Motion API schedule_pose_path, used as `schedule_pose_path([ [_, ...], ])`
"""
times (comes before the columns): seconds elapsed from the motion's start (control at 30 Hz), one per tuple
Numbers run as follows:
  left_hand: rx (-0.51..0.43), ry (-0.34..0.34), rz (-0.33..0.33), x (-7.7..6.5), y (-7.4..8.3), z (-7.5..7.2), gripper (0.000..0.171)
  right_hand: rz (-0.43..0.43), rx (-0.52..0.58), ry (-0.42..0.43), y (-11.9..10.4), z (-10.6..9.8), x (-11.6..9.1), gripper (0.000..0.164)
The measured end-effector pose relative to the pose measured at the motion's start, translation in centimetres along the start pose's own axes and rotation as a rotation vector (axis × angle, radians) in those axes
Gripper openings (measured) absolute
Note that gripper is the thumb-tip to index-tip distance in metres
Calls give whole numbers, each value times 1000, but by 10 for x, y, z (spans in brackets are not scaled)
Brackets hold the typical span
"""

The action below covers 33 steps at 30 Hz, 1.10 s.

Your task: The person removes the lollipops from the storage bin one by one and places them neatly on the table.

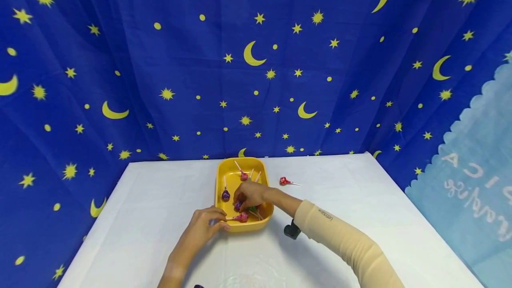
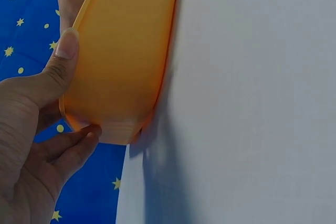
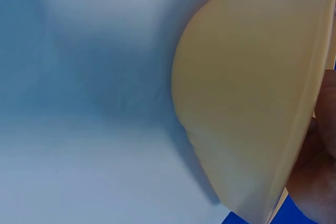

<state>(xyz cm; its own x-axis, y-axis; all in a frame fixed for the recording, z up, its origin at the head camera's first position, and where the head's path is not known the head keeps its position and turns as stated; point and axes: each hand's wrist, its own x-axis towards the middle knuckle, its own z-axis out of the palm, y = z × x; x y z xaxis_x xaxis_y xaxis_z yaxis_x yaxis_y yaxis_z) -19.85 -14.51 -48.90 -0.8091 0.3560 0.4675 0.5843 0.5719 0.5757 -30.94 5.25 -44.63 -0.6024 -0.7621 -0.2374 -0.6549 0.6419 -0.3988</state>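
A yellow plastic tub [image 1: 245, 227] stands on the table, holding several wrapped lollipops with white sticks. My left hand [image 1: 203, 226] grips its near left corner; in the left wrist view the thumb [image 2: 66, 45] lies at the rim and the fingers are bent against the end wall. My right hand [image 1: 252, 194] reaches down into the tub, its fingertips around a purple lollipop [image 1: 237, 206]. Another purple lollipop [image 1: 226, 195] lies to the left, a pink one [image 1: 242, 217] near the front wall and another pink one [image 1: 243, 176] at the back. The tub wall [image 3: 247, 87] covers most of the right hand in the right wrist view.
A red lollipop [image 1: 284, 181] lies on the white tabletop [image 1: 168, 190], to the right of the tub. The black wrist camera [image 1: 292, 230] hangs below the right sleeve. A blue star-and-moon curtain [image 1: 224, 70] closes off the back and sides.
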Motion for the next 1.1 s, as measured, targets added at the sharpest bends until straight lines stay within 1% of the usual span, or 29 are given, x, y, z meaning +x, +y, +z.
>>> schedule_pose_path([
  [0.13,-1,-22,-35,0,1,-2,15,-4,23,-1,-2,0,0,20],
  [0.2,3,-25,-36,0,2,-3,16,-2,26,4,-2,-1,0,20],
  [0.3,-2,-17,-34,0,1,-3,19,-25,12,25,-1,-1,1,20],
  [0.47,-28,9,1,-1,-1,0,17,-85,-14,73,0,2,2,22],
  [0.53,-52,23,24,-1,-1,1,15,-97,0,89,0,1,1,22],
  [0.67,-94,79,78,-2,-3,3,11,-126,45,125,-1,-4,0,23],
  [0.77,-94,114,99,-2,-3,5,11,-118,80,153,-2,-11,-3,23],
  [0.83,-91,121,91,-2,-2,5,11,-96,102,166,-2,-16,-5,25],
  [0.93,-72,108,65,-2,-1,4,10,-70,131,171,-1,-21,-10,26],
  [1.1,-58,61,17,0,1,3,10,-87,133,189,3,-28,-19,25],
])
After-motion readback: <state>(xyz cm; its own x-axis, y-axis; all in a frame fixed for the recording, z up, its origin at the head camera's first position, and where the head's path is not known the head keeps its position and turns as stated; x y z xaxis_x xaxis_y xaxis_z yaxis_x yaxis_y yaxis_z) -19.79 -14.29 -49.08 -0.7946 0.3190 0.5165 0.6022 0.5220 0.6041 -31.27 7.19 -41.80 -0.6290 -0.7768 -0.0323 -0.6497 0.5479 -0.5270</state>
